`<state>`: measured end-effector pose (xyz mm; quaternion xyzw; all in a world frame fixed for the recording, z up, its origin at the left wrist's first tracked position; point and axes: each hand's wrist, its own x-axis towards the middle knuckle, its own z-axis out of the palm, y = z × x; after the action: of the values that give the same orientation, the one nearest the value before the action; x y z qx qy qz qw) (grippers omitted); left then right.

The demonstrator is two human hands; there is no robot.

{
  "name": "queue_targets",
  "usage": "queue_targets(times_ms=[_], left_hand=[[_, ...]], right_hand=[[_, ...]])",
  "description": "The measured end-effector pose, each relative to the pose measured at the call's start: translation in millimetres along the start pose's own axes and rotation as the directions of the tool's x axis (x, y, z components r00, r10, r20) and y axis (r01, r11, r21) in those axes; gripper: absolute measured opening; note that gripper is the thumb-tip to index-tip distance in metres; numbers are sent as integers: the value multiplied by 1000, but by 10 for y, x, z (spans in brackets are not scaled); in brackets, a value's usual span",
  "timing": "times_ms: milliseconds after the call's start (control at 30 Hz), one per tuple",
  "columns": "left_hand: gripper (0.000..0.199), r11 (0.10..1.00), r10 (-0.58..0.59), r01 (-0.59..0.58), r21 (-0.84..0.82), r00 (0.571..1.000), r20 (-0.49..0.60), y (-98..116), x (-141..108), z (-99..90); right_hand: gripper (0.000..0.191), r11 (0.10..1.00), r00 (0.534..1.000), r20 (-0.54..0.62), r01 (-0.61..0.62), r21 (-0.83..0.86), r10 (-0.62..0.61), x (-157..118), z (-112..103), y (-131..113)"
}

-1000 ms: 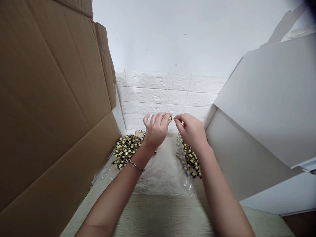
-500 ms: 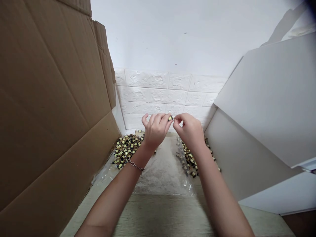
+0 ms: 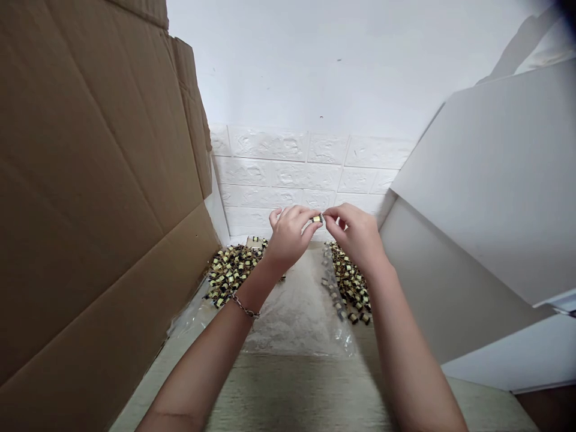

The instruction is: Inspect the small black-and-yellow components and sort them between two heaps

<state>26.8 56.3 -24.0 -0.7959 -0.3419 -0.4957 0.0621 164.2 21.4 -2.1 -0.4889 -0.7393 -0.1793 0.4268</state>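
A small yellow-and-black component (image 3: pixel 317 219) is pinched between the thumb and fingers of my left hand (image 3: pixel 291 235). My right hand (image 3: pixel 355 233) is closed in a pinch at the right end of that component, by its pins; whatever its fingertips grip is too small to make out. Both hands are raised above a clear plastic bag (image 3: pixel 297 318). One pile of similar components (image 3: pixel 229 273) lies at the left, partly behind my left hand. Another pile (image 3: pixel 348 282) lies at the right, partly behind my right forearm.
A tall brown cardboard panel (image 3: pixel 99 180) stands along the left side. White panels (image 3: pixel 486 180) slope up on the right. A white brick-patterned wall (image 3: pixel 288 174) closes off the back. The pale tabletop (image 3: pixel 297 390) shows in front of the bag.
Both hands have shifted slightly to the right. The component in my left hand has turned from tilted to nearly level. More of the right pile's left part shows beside my right forearm.
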Motion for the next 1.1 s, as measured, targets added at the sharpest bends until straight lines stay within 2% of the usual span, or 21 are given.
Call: queue_targets(times_ms=[67, 100, 167, 233, 400, 533, 633, 700, 933, 1100], left_hand=[[18, 969, -88, 105, -224, 993, 81, -3, 28, -18], [19, 920, -128, 168, -354, 983, 132, -11, 41, -23], [22, 742, -175, 291, -604, 954, 244, -35, 63, -24], [23, 529, -172, 378, -760, 925, 340, -64, 77, -13], [19, 191, -155, 510, -839, 859, 487, -103, 79, 25], [18, -57, -168, 629, -775, 759, 628, -82, 71, 16], [18, -132, -180, 681, -720, 698, 693, -61, 67, -11], [18, -144, -179, 696, -703, 681, 710, -54, 66, -24], [18, -170, -179, 700, -694, 671, 720, -75, 57, -11], [17, -208, -147, 688, -695, 681, 718, -86, 37, -1]], right_hand=[[10, 1000, 1000, -16, 4, 8, -4, 4, -14, 0], [10, 1000, 1000, -23, 7, 9, -7, 6, -18, -5], [10, 1000, 999, -39, 19, 6, -18, 8, -21, -18], [10, 999, 998, -60, 36, -11, -37, 5, -20, -31], [13, 994, 993, -84, 78, -75, -84, -12, -2, -39], [13, 986, 991, -78, 101, -129, -111, -18, 5, -37], [13, 982, 990, -77, 105, -157, -119, -19, 4, -42], [13, 980, 990, -82, 102, -173, -118, -19, 5, -46], [13, 980, 993, -51, 94, -175, -104, -21, 24, -65], [10, 988, 997, 8, 74, -136, -74, -20, 49, -84]])
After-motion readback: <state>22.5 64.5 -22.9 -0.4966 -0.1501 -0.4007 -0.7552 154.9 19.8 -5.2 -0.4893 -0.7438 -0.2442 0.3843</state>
